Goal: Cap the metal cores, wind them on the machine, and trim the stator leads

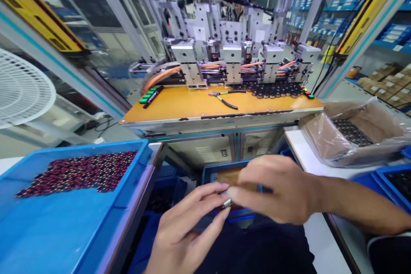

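Low in the middle, my left hand [189, 227] pinches a small silver metal part [227, 203] between thumb and fingertips. Only a bit of that part shows, so its exact kind is unclear. My right hand [276, 188] reaches in from the right with curled fingers, its thumb and fingertips meeting at the same part. It is slightly blurred, and whatever it pinches is hidden. Beneath both hands sits a blue bin [209, 171] with brown cardboard in it, partly covered by them.
A blue tray [64, 222] at left holds many small dark-red parts [86, 171]. Pliers [224, 98] and black round parts [276, 90] lie on the orange machine table [173, 105], below clamps [233, 64]. At right stands a plastic-lined carton [330, 137]; a white fan [25, 87] is at left.
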`<state>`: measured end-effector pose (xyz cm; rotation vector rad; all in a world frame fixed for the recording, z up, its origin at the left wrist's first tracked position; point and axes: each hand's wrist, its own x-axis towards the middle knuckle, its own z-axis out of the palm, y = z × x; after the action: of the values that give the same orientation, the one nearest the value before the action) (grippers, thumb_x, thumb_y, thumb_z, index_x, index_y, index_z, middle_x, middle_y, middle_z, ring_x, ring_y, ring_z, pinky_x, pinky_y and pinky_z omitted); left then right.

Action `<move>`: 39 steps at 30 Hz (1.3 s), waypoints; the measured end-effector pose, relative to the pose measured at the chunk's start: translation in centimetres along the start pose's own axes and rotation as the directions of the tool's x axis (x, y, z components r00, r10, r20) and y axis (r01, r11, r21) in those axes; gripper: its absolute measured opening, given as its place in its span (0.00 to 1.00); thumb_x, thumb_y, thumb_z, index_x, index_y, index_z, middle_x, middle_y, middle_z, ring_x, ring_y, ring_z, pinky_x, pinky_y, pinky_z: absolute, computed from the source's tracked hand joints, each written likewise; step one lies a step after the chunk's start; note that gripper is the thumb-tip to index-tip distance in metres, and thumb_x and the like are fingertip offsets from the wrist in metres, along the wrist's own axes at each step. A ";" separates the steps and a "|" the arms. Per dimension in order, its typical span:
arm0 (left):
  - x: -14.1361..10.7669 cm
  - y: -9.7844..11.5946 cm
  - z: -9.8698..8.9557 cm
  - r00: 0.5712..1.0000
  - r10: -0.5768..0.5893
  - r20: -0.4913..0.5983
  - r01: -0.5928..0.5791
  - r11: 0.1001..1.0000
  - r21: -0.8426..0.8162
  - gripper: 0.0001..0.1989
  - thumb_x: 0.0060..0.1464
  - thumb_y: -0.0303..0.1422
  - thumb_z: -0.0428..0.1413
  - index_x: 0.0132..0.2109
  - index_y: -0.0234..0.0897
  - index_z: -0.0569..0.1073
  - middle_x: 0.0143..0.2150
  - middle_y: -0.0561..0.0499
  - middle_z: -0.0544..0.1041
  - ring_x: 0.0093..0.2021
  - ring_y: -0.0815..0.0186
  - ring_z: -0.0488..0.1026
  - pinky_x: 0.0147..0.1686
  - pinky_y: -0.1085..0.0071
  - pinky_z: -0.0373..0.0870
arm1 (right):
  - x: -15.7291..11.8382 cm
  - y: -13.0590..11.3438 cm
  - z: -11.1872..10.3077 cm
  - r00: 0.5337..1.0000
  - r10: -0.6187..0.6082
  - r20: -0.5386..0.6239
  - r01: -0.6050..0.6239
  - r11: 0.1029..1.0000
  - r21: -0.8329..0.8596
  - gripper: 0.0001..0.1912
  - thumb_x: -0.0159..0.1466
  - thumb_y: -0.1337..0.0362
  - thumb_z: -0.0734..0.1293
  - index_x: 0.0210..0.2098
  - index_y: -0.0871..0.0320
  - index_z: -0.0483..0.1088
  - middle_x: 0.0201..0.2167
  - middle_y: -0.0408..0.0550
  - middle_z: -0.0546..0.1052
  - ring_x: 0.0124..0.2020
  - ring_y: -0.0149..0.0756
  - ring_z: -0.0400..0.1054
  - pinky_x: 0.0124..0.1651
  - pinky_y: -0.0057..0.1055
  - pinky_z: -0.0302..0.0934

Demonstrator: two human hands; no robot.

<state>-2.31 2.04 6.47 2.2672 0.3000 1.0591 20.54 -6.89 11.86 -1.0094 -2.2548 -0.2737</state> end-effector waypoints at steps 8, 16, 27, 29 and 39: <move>-0.3 0.3 -0.5 0.996 -0.089 -0.021 0.086 0.989 -0.122 0.12 0.56 0.22 0.61 0.46 0.41 0.78 0.46 0.49 0.82 0.44 0.67 0.82 0.43 0.78 0.78 | 2.1 -0.7 1.8 0.802 0.402 0.442 -0.579 0.701 0.415 0.12 0.67 0.68 0.64 0.26 0.61 0.70 0.27 0.44 0.71 0.29 0.30 0.65 0.35 0.29 0.61; -1.0 -0.4 -1.3 0.988 -0.133 -0.078 0.114 0.971 -0.208 0.14 0.55 0.20 0.61 0.44 0.43 0.80 0.47 0.49 0.82 0.43 0.66 0.82 0.42 0.77 0.79 | 5.9 6.9 1.9 0.679 0.406 0.612 -0.709 0.580 0.402 0.12 0.64 0.58 0.67 0.36 0.62 0.76 0.33 0.48 0.77 0.35 0.34 0.70 0.41 0.30 0.65; -1.9 -0.6 -2.5 0.940 -0.232 -0.251 0.199 0.968 -0.149 0.13 0.52 0.20 0.63 0.41 0.43 0.82 0.44 0.49 0.83 0.44 0.65 0.82 0.43 0.75 0.79 | 9.6 21.1 8.6 0.726 0.626 0.286 -0.495 0.763 -0.416 0.29 0.69 0.50 0.64 0.57 0.71 0.67 0.58 0.72 0.68 0.59 0.57 0.63 0.60 0.49 0.55; -2.0 -0.6 -2.7 0.927 -0.252 -0.280 0.214 0.964 -0.158 0.12 0.52 0.21 0.63 0.40 0.43 0.82 0.44 0.49 0.83 0.43 0.64 0.82 0.42 0.74 0.80 | 9.3 21.3 8.6 0.708 0.643 0.293 -0.494 0.747 -0.446 0.30 0.69 0.48 0.61 0.55 0.70 0.68 0.56 0.73 0.69 0.58 0.61 0.62 0.59 0.53 0.55; -2.3 -1.2 -1.8 0.841 -0.391 -0.373 0.277 0.905 -0.324 0.11 0.52 0.22 0.63 0.40 0.43 0.83 0.46 0.47 0.83 0.44 0.61 0.82 0.39 0.71 0.82 | 2.9 15.6 3.8 0.770 0.558 0.310 -0.445 0.818 -0.365 0.28 0.58 0.68 0.68 0.57 0.69 0.65 0.51 0.68 0.70 0.52 0.57 0.66 0.57 0.50 0.60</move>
<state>-5.16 2.76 5.23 1.6500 0.6771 1.3123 28.65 7.15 9.70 -1.9368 -2.2130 -0.1417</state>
